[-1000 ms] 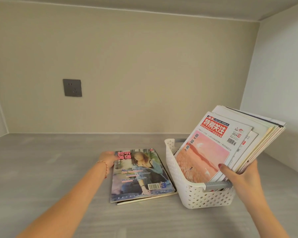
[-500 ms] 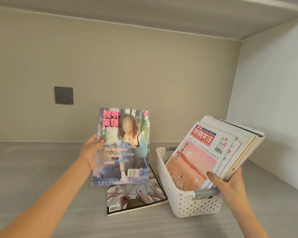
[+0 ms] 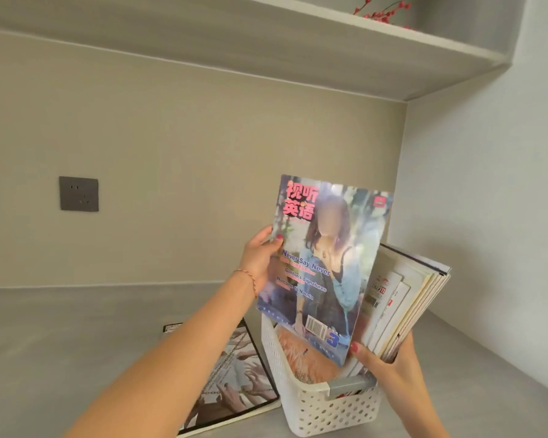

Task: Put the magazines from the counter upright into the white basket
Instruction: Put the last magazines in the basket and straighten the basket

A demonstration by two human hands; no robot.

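Note:
My left hand [image 3: 260,260] grips the left edge of a glossy magazine [image 3: 323,267] with a woman on its cover, held upright above the white perforated basket [image 3: 326,406]. Its lower edge hangs over the basket's opening. My right hand [image 3: 389,365] holds a stack of magazines [image 3: 405,305] that stands in the basket and leans to the right. One more magazine [image 3: 234,377], with hands and a chain on its cover, lies flat on the grey counter [image 3: 76,343] left of the basket, partly hidden by my left forearm.
A grey wall socket [image 3: 78,193] sits on the back wall at left. A shelf [image 3: 329,49] runs overhead, with red berry sprigs [image 3: 383,11] on it. A white side wall [image 3: 487,216] stands close to the right of the basket.
My left hand lifted the woman-cover magazine off the counter and carried it right, to above the basket. That uncovered the magazine lying beneath. The camera tilted up.

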